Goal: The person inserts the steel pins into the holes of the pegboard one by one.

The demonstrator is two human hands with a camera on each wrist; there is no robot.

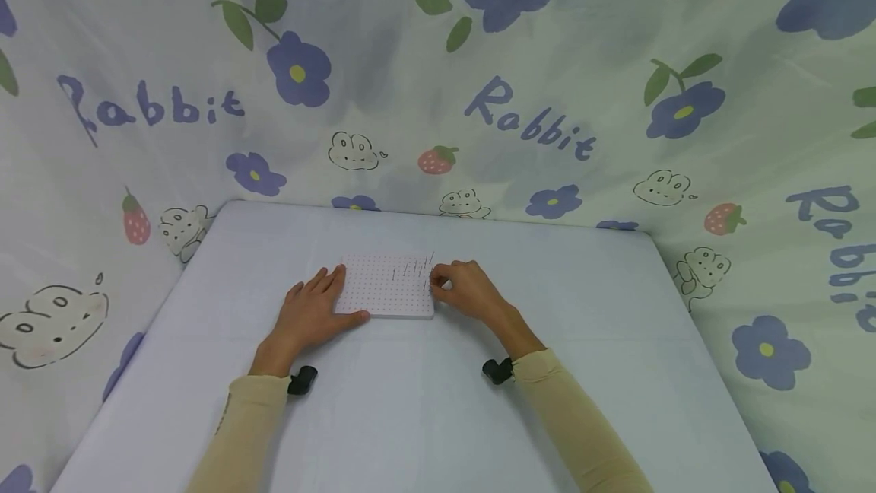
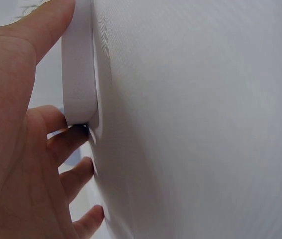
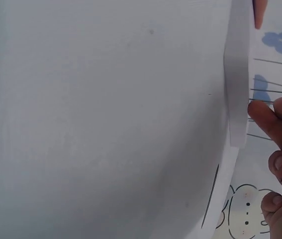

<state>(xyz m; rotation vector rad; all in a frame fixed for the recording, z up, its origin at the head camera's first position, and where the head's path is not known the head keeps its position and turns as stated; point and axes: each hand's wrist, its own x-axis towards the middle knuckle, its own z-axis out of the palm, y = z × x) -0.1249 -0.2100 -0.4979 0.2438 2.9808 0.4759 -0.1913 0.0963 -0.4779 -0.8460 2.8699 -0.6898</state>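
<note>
A white board (image 1: 372, 291) with rows of small holes lies flat on the table. Several thin dark pins (image 1: 404, 268) stand upright in its right part. My left hand (image 1: 306, 316) lies at the board's left side, fingers spread along that edge and thumb at the near edge; the left wrist view shows them against its thick side (image 2: 78, 64). At the right edge, my right hand (image 1: 468, 290) pinches a thin pin between thumb and forefinger, fingertips right at the board's surface (image 3: 252, 107). The pinched pin is mostly hidden by the fingers.
A loose thin dark pin (image 3: 210, 196) lies on the white table beyond the board in the right wrist view. Behind and beside the table (image 1: 411, 417) hangs a patterned curtain (image 1: 383, 90) with flowers and rabbits. Each wrist carries a small black camera (image 1: 497, 371).
</note>
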